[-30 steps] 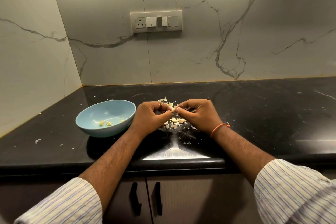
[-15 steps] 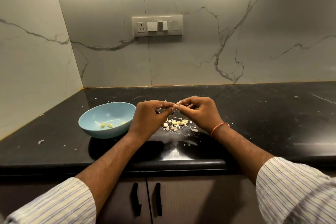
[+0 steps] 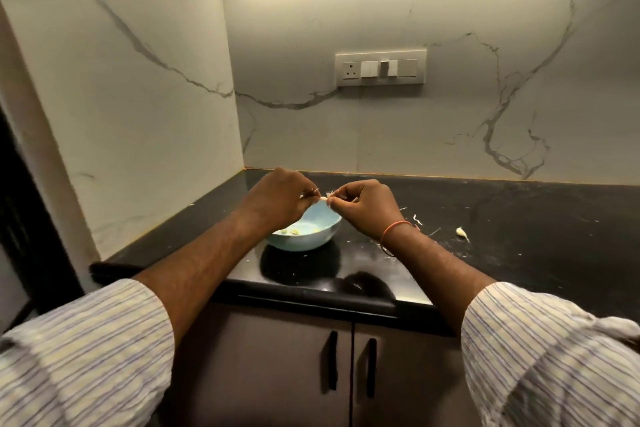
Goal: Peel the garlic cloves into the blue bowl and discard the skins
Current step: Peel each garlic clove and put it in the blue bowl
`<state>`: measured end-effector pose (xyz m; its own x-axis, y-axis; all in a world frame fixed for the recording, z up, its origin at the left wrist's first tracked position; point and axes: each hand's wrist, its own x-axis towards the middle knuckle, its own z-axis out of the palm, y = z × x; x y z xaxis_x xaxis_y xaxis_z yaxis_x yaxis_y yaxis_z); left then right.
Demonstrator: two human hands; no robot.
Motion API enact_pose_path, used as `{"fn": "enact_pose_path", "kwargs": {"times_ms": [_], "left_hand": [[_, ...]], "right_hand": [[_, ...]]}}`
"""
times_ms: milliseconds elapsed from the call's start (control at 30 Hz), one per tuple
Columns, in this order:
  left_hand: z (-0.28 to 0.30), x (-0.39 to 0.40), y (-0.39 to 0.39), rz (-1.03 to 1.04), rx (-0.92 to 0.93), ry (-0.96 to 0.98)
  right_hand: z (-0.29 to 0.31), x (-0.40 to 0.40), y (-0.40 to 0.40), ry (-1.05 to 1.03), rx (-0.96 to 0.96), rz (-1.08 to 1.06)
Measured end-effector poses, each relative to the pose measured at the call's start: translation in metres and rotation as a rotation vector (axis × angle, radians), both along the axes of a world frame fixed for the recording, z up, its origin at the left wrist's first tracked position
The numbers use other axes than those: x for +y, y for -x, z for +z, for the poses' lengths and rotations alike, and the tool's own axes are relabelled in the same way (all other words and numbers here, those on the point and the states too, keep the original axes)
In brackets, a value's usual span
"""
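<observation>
- Left hand (image 3: pixel 277 203): fingers curled, fingertips pinching one small pale garlic clove (image 3: pixel 323 199) held between both hands.
- Right hand (image 3: pixel 363 208): fingers curled, pinching the same clove's other end with wisps of papery skin; one orange band (image 3: pixel 394 227) on its wrist.
- Blue bowl (image 3: pixel 311 236): one, round, smooth, directly below the hands; about three peeled cloves (image 3: pixel 294 231) inside, count uncertain.
- Loose clove (image 3: pixel 461 232): one, unpeeled, well right of the right hand.
- Skin scraps (image 3: pixel 417 218): several thin strands just beside the right wrist.
- Counter (image 3: pixel 519 218): black, polished, speckled.
</observation>
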<state>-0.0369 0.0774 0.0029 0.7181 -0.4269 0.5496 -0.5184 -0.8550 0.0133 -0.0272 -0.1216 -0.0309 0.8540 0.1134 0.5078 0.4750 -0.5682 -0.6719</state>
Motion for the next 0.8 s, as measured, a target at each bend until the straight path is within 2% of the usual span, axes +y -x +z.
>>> {"fn": "enact_pose_path", "kwargs": {"times_ms": [133, 233, 367, 533, 633, 733, 800], "left_hand": [[-0.002, 0.024, 0.002, 0.098, 0.058, 0.034], [-0.007, 0.020, 0.000, 0.092, 0.071, 0.080], [-0.013, -0.008, 0.001, -0.002, 0.022, 0.127], [-0.019, -0.076, 0.012, -0.253, -0.020, 0.146], [-0.029, -0.108, 0.010, -0.295, 0.132, 0.142], [-0.052, -0.126, -0.004, -0.197, 0.367, -0.016], [-0.064, -0.128, -0.013, -0.126, 0.417, -0.037]], "right_hand": [[0.002, 0.013, 0.003, 0.082, 0.015, 0.003], [0.001, -0.005, 0.005, 0.077, 0.003, -0.007], [-0.001, -0.051, 0.016, 0.099, 0.015, -0.042], [-0.004, -0.121, 0.031, 0.141, 0.113, -0.156], [-0.010, -0.147, 0.037, 0.151, 0.156, -0.213], [-0.016, -0.161, 0.039, 0.170, 0.153, -0.266], [-0.018, -0.165, 0.039, 0.267, 0.152, -0.247]]}}
